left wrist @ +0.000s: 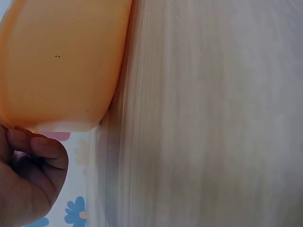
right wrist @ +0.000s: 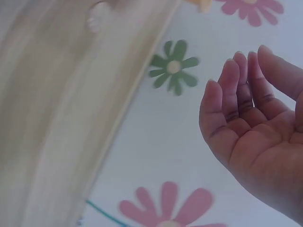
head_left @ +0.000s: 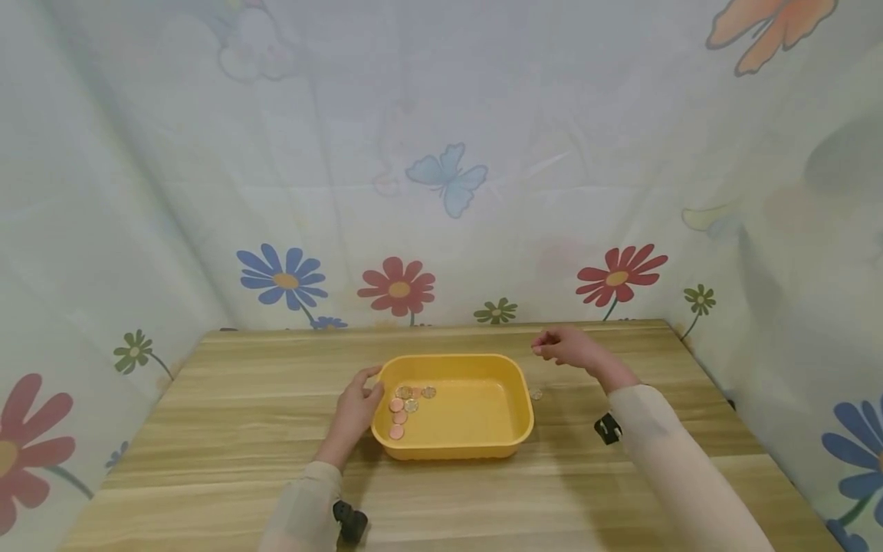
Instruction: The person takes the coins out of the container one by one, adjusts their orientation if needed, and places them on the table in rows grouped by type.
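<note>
- Near the middle of the wooden table (head_left: 207, 429), slightly toward its far edge, sits a yellow tray (head_left: 476, 448); its long axis runs left to right, parallel to the table's front edge, and it opens upward.
- A cluster of coins (head_left: 405, 405) lies in the tray's left end, some coppery, some silvery.
- One more coin (head_left: 536, 394) lies flat on the table, just beside the tray's right wall.
- The left hand (head_left: 355, 410) holds the tray's left rim, fingers curled against the wall; the left wrist view shows the fingers (left wrist: 40, 146) bent beside the tray's outer side.
- The right hand (head_left: 569, 346) hovers above the table past the tray's far right corner, near the loose coin, fingers loosely bent; the right wrist view shows the palm empty.
- To do this well, I judge the left hand should keep the tray steady, and the right should come down over the loose coin, pinching it by its edges rather than pressing it flat.
</note>
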`<state>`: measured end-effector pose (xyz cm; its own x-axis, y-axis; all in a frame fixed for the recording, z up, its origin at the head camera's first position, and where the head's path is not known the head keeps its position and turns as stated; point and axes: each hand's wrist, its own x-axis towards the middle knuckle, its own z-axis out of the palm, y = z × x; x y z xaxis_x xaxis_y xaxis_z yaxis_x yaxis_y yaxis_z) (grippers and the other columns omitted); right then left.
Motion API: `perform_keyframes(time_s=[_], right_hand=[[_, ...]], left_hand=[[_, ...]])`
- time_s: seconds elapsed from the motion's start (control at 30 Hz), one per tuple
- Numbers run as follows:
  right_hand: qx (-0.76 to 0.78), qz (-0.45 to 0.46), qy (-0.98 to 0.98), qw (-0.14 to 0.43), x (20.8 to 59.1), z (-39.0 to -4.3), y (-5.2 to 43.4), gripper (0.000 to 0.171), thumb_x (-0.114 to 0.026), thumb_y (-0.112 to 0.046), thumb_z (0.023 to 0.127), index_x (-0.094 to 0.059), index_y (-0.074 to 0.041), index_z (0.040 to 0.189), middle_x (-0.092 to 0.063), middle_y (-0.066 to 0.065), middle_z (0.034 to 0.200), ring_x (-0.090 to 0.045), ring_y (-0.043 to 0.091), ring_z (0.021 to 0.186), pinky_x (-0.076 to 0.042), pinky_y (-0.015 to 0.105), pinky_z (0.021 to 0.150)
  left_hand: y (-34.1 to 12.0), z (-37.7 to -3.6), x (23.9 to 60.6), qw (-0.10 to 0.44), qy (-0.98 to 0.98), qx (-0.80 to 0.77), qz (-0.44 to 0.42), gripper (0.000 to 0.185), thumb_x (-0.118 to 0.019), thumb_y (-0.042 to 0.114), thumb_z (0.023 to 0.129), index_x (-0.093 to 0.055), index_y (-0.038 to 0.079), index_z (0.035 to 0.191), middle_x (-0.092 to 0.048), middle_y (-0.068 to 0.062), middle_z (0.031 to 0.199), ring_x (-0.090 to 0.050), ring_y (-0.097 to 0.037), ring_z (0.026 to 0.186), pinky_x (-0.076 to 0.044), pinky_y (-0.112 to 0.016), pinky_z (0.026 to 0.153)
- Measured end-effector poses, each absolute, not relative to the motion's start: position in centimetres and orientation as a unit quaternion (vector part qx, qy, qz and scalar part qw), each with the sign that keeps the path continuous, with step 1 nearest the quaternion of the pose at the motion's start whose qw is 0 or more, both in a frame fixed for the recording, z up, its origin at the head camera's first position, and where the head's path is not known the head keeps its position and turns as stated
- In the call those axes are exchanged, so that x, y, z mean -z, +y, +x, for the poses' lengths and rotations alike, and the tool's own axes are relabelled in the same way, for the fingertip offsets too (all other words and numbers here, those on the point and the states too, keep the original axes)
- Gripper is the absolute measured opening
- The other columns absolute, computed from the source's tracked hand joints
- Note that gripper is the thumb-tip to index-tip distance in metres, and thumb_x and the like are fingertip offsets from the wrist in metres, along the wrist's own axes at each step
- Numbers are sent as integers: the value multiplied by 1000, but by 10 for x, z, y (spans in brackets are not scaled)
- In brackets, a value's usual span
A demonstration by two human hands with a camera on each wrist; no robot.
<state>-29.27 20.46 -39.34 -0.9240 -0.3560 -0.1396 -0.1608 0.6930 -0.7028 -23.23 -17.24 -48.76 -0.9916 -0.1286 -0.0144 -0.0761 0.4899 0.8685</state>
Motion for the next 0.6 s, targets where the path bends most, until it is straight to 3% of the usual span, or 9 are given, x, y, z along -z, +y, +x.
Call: perform_keyframes(time_s=[0.27, 0.6], right_hand=[[347, -194, 908, 132, 370, -294, 182, 20, -60, -15, 102, -67, 2, 111, -66, 12, 95, -58, 21, 88, -56, 36, 82], [293, -250, 908, 163, 350, -293, 145, 22, -62, -18, 101, -69, -2, 115, -71, 13, 109, -63, 22, 96, -56, 32, 84]], left_hand=[[-171, -231, 488, 22, -861, 504, 59, 45, -50, 16, 105, -49, 4, 148, -71, -32, 111, -72, -28, 86, -61, -34, 69], [-172, -231, 487, 19, -857, 511, 60, 45, -49, 16, 106, -47, 5, 149, -69, -34, 117, -73, -34, 95, -63, -39, 73]])
